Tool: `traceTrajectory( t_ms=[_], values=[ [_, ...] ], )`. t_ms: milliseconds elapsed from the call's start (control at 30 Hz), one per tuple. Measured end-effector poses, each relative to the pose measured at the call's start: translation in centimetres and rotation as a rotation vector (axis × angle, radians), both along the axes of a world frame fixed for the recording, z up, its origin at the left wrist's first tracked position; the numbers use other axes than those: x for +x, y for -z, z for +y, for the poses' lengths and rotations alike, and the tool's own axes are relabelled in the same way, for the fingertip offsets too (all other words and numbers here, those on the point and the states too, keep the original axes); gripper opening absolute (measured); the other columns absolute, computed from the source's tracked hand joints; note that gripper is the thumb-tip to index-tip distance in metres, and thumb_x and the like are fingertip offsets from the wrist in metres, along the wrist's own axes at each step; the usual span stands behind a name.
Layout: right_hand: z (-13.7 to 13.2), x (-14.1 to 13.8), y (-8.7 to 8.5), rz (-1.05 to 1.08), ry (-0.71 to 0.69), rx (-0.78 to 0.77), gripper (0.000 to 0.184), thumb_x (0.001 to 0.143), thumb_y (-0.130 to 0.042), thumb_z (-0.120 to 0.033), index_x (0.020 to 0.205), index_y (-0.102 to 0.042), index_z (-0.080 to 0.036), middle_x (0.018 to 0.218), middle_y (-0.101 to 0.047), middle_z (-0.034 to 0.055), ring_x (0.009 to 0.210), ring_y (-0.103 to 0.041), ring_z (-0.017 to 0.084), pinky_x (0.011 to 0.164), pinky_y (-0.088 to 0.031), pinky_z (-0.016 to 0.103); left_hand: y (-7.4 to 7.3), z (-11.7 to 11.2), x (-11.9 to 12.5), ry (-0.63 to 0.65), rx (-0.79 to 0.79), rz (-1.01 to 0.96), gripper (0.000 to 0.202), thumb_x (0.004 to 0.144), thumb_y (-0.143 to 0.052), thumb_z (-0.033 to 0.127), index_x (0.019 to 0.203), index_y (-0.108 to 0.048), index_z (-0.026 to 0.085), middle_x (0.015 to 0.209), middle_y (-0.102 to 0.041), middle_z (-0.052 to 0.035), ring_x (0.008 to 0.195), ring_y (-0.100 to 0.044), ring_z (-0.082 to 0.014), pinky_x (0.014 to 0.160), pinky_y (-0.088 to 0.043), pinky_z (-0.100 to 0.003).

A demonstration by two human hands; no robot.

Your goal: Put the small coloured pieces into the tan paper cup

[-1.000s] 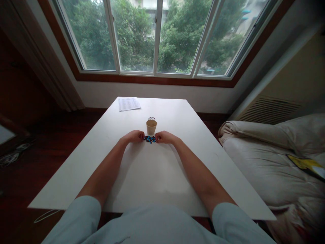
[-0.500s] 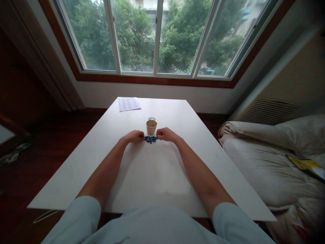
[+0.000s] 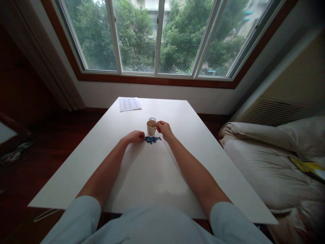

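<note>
While the left hand (image 3: 135, 136) rests on the white table (image 3: 162, 183) at the 9 o'clock edge of a small pile of pieces (image 3: 151, 139), the right hand (image 3: 164, 129) is up at the cup (image 3: 150, 130), at its 3 o'clock side. Clock as the person faces it, 12 toward the window (image 3: 137, 44).

Right fingers: thumb and fingertips pressed together over the rim, pinching a small blue piece (image 3: 155, 124). Left fingers: curled in, tips right by the pile; from where I'm standing I can't tell if they grip anything.

Pile: blue and dark reddish bits, mid-table, loosely spread, a few dark ones straying to 3 o'clock. Cup: tan, upright, mouth up, at 12 from the pile and just beyond it; can't tell if they touch. Contents too small to make out.

Thin dark loop (image 3: 152, 119) just past the cup, also 12. Papers (image 3: 130, 104) at 11, by the table's far corner. Padded pale sofa (image 3: 254, 159) off the table at 3, something yellow and black (image 3: 308, 166) lying on it. Curtain (image 3: 48, 61) at 10. Both sleeves (image 3: 85, 211) short, pale blue-grey.
</note>
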State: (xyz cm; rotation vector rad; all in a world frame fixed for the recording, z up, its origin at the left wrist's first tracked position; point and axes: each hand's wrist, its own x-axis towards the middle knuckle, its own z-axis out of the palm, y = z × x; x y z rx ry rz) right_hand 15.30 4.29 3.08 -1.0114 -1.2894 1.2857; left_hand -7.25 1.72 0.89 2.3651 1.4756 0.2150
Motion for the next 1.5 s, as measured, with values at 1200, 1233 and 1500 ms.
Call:
traceTrajectory(
  t_ms=[1200, 1233, 1500],
  values=[
    [3.2, 4.3, 6.7, -0.291, 0.197, 0.085, 0.028, 0.075, -0.055, -0.042, 0.082, -0.066, -0.017, 0.062, -0.06, -0.0001, 0.054, -0.05, 0.011, 0.05, -0.038, 0.021, -1.5, 0.5, 2.7, -0.304, -0.217, -1.224, 0.031, 0.074, -0.071, 0.038, 0.095, -0.063, 0.017, 0.084, -0.065, -0.003, 0.058, -0.051, -0.0056, 0.057, -0.043, -0.021],
    [3.1, 4.3, 6.5, -0.298, 0.196, 0.084, 0.028, 0.075, -0.055, -0.042, 0.082, -0.066, -0.017, 0.062, -0.06, -0.0001, 0.054, -0.05, 0.011, 0.051, -0.038, 0.021, -1.6, 0.4, 2.9, -0.329, -0.223, -1.248, 0.032, 0.073, -0.072, 0.039, 0.095, -0.063, 0.017, 0.085, -0.066, -0.0032, 0.057, -0.05, -0.0052, 0.056, -0.042, -0.021],
    [2.8, 3.8, 6.2, -0.305, 0.181, 0.085, 0.027, 0.073, -0.057, -0.042, 0.081, -0.065, -0.018, 0.064, -0.061, -0.0006, 0.056, -0.05, 0.011, 0.055, -0.04, 0.022, -2.3, 0.0, 5.0, -0.418, -0.222, -1.368, 0.039, 0.069, -0.076, 0.042, 0.092, -0.058, 0.017, 0.083, -0.064, -0.0016, 0.053, -0.045, -0.0028, 0.052, -0.038, -0.019]
  ],
)
